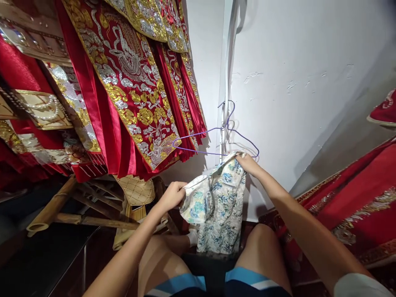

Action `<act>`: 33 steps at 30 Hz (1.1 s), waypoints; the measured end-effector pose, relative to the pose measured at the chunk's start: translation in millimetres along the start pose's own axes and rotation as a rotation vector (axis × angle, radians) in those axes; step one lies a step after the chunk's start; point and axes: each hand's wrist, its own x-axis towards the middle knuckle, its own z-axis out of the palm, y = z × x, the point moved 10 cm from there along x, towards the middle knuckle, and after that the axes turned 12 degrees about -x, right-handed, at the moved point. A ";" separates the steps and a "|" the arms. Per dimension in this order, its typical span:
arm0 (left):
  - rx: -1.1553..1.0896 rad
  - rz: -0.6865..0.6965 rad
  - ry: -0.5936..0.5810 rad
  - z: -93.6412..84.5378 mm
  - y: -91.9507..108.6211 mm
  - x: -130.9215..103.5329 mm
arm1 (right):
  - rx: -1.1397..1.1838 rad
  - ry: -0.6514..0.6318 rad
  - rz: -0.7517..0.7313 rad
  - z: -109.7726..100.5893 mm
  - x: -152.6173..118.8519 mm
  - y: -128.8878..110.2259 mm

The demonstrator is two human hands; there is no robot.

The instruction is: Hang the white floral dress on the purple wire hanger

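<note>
A white garment with a blue, green and yellow print hangs down between my knees, its upper edge stretched between both hands. My left hand is closed on the left end of that edge, where a flap of cloth falls forward. At the other end, higher up, my right hand pinches the cloth. Just behind and above the garment is a purple wire hanger, its hook at the pale upright pole. The right end of the hanger passes close to my right hand; whether they touch, I cannot tell.
Red costumes with gold and silver embroidery hang at the left. Below them stands a bamboo frame with a quilted beige piece. More red embroidered cloth lies along the right. A white wall rises in front.
</note>
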 end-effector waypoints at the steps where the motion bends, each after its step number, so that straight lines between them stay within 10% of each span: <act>1: 0.060 -0.028 -0.028 -4.4 -3.7 0.5 | -0.019 -0.030 -0.002 4.2 -0.4 2.9; 7: 0.339 -0.144 0.078 -38.2 -5.0 1.5 | -0.118 -0.017 -0.077 -14.2 -35.2 2.4; 17: 0.115 0.337 0.459 -101.5 107.5 29.1 | -0.235 -0.045 -0.155 -46.2 -73.7 -13.1; 26: 0.124 -0.040 0.289 -84.9 53.8 81.9 | -0.195 0.054 -0.062 -51.1 -80.3 -11.5; 33: 0.139 0.288 0.419 -97.6 112.1 73.7 | -0.132 -0.023 -0.023 -32.9 -81.0 -17.6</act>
